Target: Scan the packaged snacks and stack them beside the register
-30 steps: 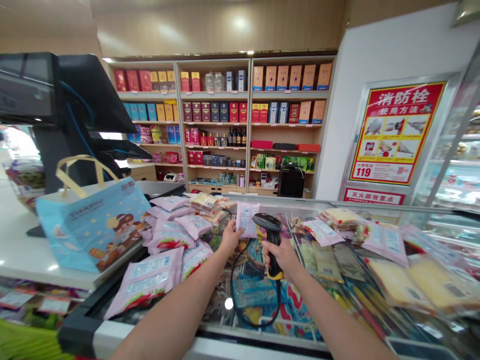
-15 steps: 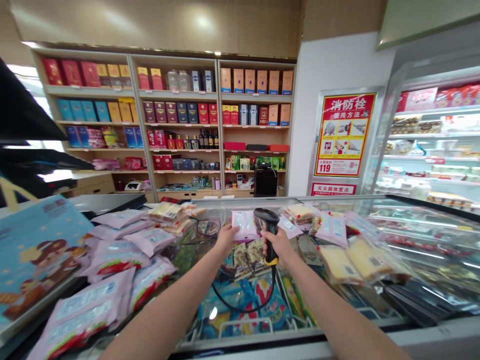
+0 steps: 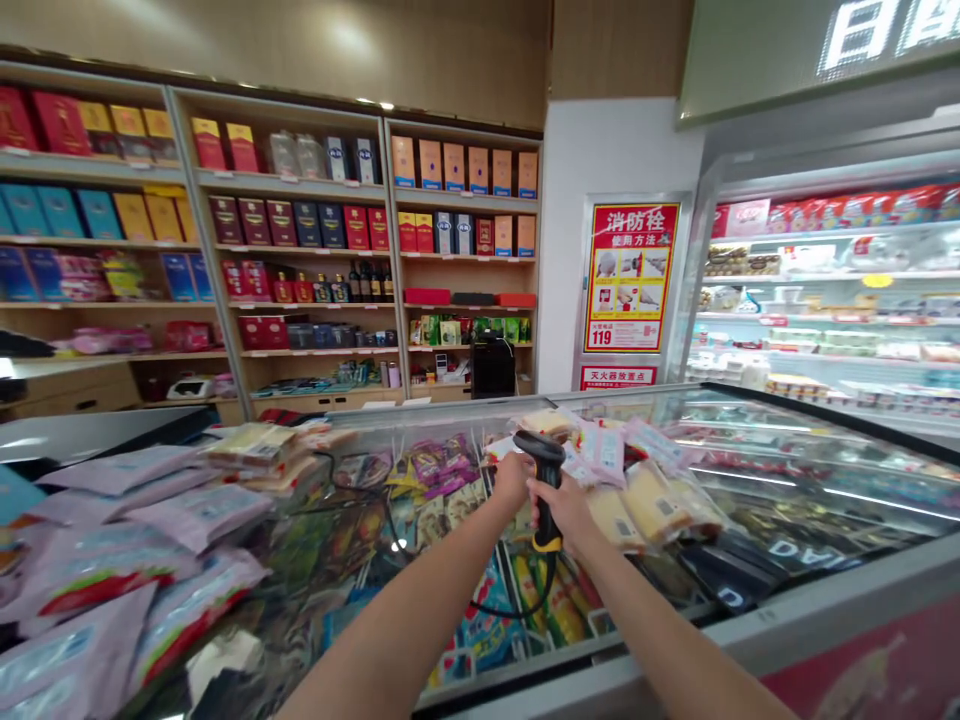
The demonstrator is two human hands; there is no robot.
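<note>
Right grip point(image 3: 568, 512) closed tight around the black handle of a barcode scanner point(image 3: 547, 490), fingers wrapped fully round, yellow band at the base showing below the hand, head of the scanner up and tilted forward. Left grip point(image 3: 512, 482) sits just beside it, fingers bunched together, partly hidden behind the scanner head; can't tell if it pinches anything. Black scanner cable point(image 3: 517, 608) loops down from the handle onto the glass-top freezer point(image 3: 847, 590). Pale pink packets point(image 3: 600, 456) lie piled just right of the scanner, with yellow sandwich-like packets point(image 3: 652, 503) next to them, close to the right grip. Colourful bagged goods point(image 3: 544, 600) show through the glass under the hands. Left side of the freezer has a big heap of pink packets point(image 3: 112, 560) with a small stack of yellow packets point(image 3: 251, 447) on top at the back. Further off, wooden shelves point(image 3: 465, 260) full of red, blue and tan boxes, a red fire hydrant poster point(image 3: 630, 278) on the white wall, and a lit drinks-and-snacks fridge point(image 3: 825, 300) on the right.
</note>
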